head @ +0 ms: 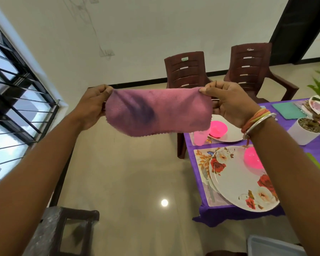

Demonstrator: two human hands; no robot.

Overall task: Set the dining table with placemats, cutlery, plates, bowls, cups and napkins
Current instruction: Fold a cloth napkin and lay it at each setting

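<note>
Up in the air, both sets of fingers are pinching. The left hand (pixel 92 106) nips one top corner of a single pink napkin (pixel 159 111) between thumb and fingers (pixel 107 91). The right hand (pixel 227 102) nips the opposite top corner in the same way, with its other fingers curled behind the cloth's edge. The napkin is stretched between the two hands, held above the floor (pixel 129 172) to the left of the bench and touching nothing else. One dark bluish smudge marks its left half. One silver bangle (pixel 260 122) and a few coloured threads sit on the right wrist.

Further right, the bench (pixel 229 217) is covered by a purple cloth. Two placemats (pixel 201 157) lie side by side along its near edge, each carrying one white floral plate: the near plate (pixel 235 183) and the far plate (pixel 233 133). Each plate holds one pink bowl, so two in all: the near bowl (pixel 251 161) and the far bowl (pixel 219 129). One fork (pixel 208 182) lies on the near placemat, just left of its plate. One pink cup (pixel 199 136) stands at the far plate's left edge. Deeper on the bench are one teal cloth (pixel 286 110), one white plant pot (pixel 303 132) and a third plate, partly hidden.

Two brown plastic chairs stand behind the bench, a left chair (pixel 185 71) and a right chair (pixel 251 63). One barred window (pixel 11 98) fills the left wall.
</note>
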